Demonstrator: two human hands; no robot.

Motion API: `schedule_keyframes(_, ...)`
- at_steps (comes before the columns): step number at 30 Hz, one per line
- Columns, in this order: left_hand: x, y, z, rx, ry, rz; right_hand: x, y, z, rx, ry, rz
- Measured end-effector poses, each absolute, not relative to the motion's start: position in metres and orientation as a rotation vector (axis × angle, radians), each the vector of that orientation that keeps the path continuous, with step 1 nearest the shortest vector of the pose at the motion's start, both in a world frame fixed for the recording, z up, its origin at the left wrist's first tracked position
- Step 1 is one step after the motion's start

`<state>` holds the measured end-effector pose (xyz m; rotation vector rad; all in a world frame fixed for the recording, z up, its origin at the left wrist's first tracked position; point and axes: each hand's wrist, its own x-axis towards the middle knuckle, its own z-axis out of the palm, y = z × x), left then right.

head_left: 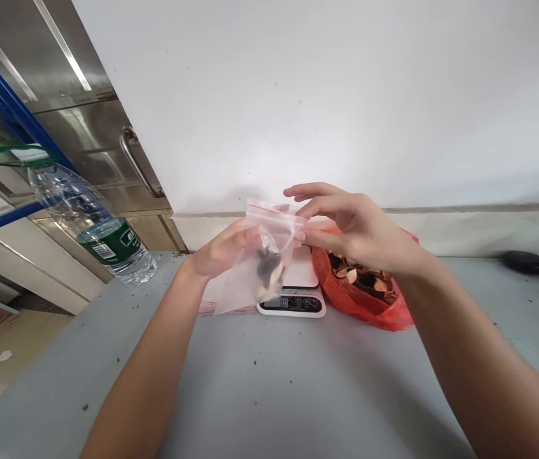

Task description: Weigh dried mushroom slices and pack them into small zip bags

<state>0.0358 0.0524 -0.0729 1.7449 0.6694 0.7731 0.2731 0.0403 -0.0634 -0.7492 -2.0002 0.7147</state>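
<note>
A small clear zip bag (259, 255) with a red strip along its top hangs in the air above the table, with a few dark and pale dried pieces in its bottom. My left hand (221, 252) grips the bag's left side from behind. My right hand (350, 226) pinches the bag's top right corner between thumb and forefinger, the other fingers stretched out. Just behind the bag stands a white digital scale (298, 299). An open red plastic bag (365, 293) of dried brown slices lies to the right of the scale.
A large clear water bottle (92, 217) with a green label stands at the table's left back corner. A stack of more zip bags (216, 309) lies left of the scale. A dark object (525, 261) lies far right by the white wall. Steel cabinets stand left.
</note>
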Motion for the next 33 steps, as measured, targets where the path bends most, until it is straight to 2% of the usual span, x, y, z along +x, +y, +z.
schedule_keyframes(11, 0.037, 0.047, -0.063, 2.036, 1.052, 1.003, 0.276, 0.035, -0.054, -1.045, -1.888, 0.789)
schedule_keyframes(18, 0.037, 0.045, -0.064, 1.985, 1.052, 1.197, 0.288, 0.030, -0.047, -0.988, -1.900, 0.852)
schedule_keyframes(26, 0.034, 0.041, -0.058, 1.852, 1.011, 1.074, 0.295, 0.028, -0.046, -1.114, -1.852, 0.813)
schedule_keyframes(33, 0.035, 0.040, -0.057, 1.975, 1.080, 1.083, 0.299, 0.030, -0.045, -1.198, -1.908, 0.864)
